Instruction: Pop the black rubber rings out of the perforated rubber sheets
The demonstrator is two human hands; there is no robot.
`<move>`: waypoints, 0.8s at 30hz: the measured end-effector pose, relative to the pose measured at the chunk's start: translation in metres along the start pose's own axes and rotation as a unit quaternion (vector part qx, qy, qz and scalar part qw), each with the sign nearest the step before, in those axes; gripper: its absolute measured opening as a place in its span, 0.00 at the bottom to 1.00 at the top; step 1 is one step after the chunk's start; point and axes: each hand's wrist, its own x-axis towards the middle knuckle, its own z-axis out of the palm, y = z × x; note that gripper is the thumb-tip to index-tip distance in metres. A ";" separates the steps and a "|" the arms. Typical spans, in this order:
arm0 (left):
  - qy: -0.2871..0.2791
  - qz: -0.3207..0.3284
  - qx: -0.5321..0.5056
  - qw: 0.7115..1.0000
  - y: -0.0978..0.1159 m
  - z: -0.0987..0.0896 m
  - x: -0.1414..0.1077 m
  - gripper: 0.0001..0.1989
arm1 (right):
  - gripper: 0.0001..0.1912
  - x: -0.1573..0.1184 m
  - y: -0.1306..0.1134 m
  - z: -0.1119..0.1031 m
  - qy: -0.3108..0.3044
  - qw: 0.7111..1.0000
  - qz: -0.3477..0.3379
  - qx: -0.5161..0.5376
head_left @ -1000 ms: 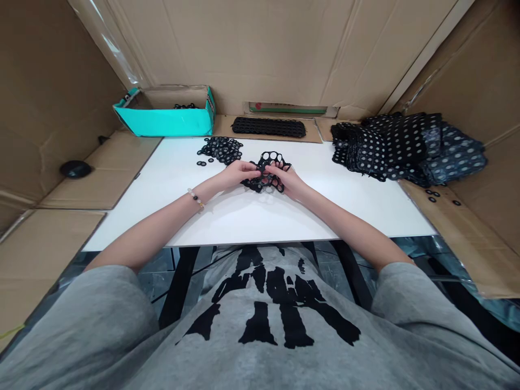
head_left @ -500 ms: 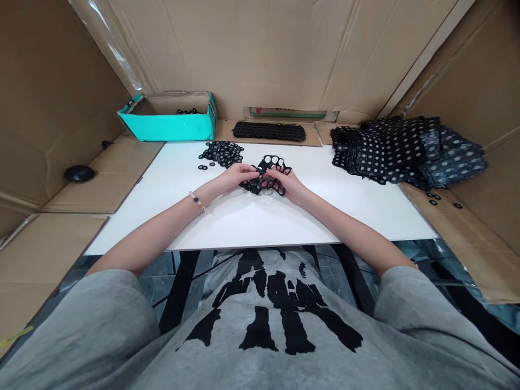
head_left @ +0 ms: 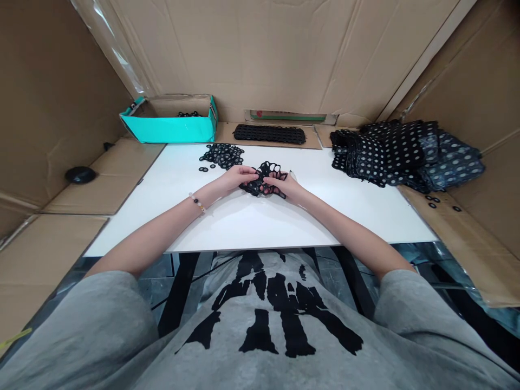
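Note:
Both hands hold a crumpled black perforated rubber sheet (head_left: 260, 187) over the middle of the white table (head_left: 337, 216). My left hand (head_left: 240, 177) pinches its left side, fingertips on the material. My right hand (head_left: 284, 185) grips the right side, fingers curled into the holes. The hands nearly touch, and they hide part of the sheet. Left of them lies a heap of small black rubber rings (head_left: 222, 156), a short way beyond my left fingers.
A teal cardboard box (head_left: 168, 130) with black pieces inside and a flat perforated black strip (head_left: 269, 134) stand beyond the table. A large stack of punched black sheets (head_left: 406, 154) lies at right. Cardboard surrounds the table, with a few loose rings (head_left: 433, 201) on it.
The sheet is bunched tighter between my hands, with fewer holes showing at its top. My hands have drawn closer together. The whole scene sits slightly lower in the view.

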 end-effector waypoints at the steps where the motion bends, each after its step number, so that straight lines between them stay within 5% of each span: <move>1: 0.000 -0.008 -0.008 1.000 0.001 0.000 0.000 0.25 | 0.21 0.000 0.000 -0.001 0.001 1.000 -0.002 -0.001; 9: 0.016 -0.035 -0.025 0.999 0.011 0.006 -0.004 0.14 | 0.22 0.003 0.004 -0.003 0.012 0.999 -0.002 -0.030; 24: -0.054 0.023 0.086 0.995 0.005 0.007 -0.001 0.25 | 0.17 -0.004 -0.003 -0.001 0.011 0.999 0.012 -0.046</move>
